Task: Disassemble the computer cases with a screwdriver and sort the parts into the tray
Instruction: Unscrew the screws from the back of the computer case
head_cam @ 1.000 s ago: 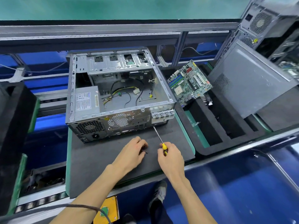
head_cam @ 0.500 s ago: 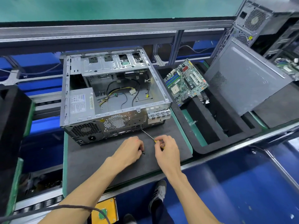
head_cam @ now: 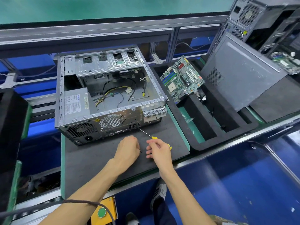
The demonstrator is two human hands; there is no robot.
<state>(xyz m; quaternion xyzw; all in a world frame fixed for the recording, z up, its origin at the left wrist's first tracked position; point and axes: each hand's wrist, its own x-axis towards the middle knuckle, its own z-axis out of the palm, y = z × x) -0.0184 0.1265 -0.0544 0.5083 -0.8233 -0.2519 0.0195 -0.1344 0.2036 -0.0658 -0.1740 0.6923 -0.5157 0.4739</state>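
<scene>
Nearest the camera, at about six o'clock, both forearms reach onto a dark mat (head_cam: 97, 159). The left hand (head_cam: 128, 149) has its fingers curled under, and a small dark object, perhaps a screw, pokes out at its fingertips; what it is cannot be told for sure. Just at its three o'clock, the right hand (head_cam: 159, 149) wraps thumb and fingers around the yellow handle of a screwdriver (head_cam: 148, 135), whose thin shaft slants toward eleven o'clock and ends at the rear panel of the open computer case (head_cam: 107, 96). That case lies on its side on the mat at twelve o'clock from the hands, loose cables showing inside. At two o'clock sits a black foam tray (head_cam: 199, 140) with long slots, a green motherboard (head_cam: 181, 78) leaning at its far end. Farther toward two o'clock, a grey side panel (head_cam: 240, 73) tilts against another case (head_cam: 248, 13).
</scene>
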